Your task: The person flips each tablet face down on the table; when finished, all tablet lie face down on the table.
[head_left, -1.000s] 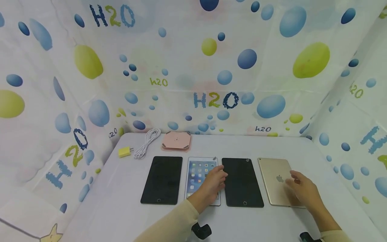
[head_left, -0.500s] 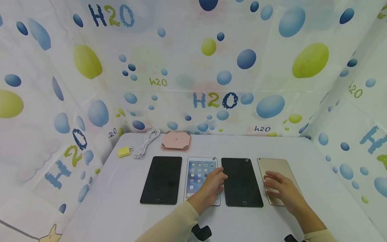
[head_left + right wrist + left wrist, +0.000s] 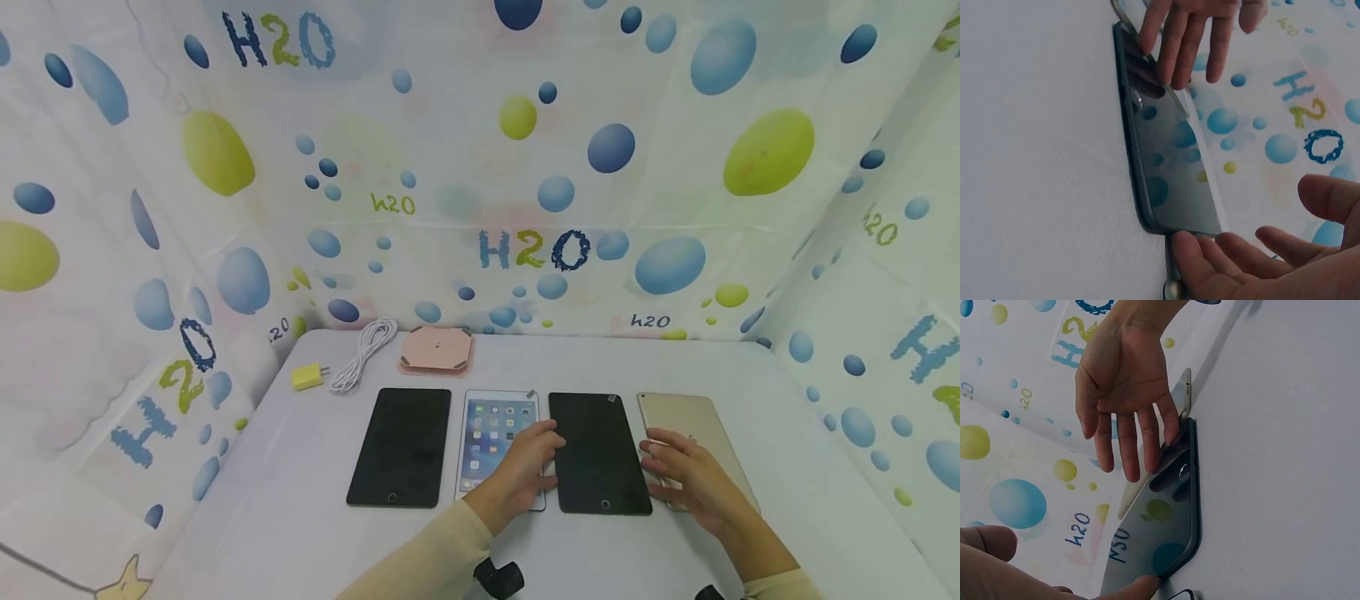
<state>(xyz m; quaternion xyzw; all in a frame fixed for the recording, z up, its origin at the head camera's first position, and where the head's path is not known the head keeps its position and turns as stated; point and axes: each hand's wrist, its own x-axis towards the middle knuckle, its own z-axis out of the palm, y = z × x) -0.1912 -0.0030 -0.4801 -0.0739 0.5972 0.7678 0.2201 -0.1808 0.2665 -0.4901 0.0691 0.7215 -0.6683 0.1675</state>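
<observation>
On counter, my hands flank dark tablet (image 3: 598,452): left hand (image 3: 525,460) at left edge, right hand (image 3: 686,475) at right edge, fingers loose, no grip yet; lift undone.

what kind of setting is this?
Likely a staged tabletop recording booth: a white table enclosed by a bubble-print "H2O" curtain, with four tablets laid in a row.

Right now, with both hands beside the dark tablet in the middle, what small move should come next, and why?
Probably curl both hands' fingers under the dark tablet's long edges. The left hand touches its left edge from over the lit tablet; the right hand touches its right edge, over the gold tablet. Both sets of fingers are straight, and the tablet lies flat.
</observation>
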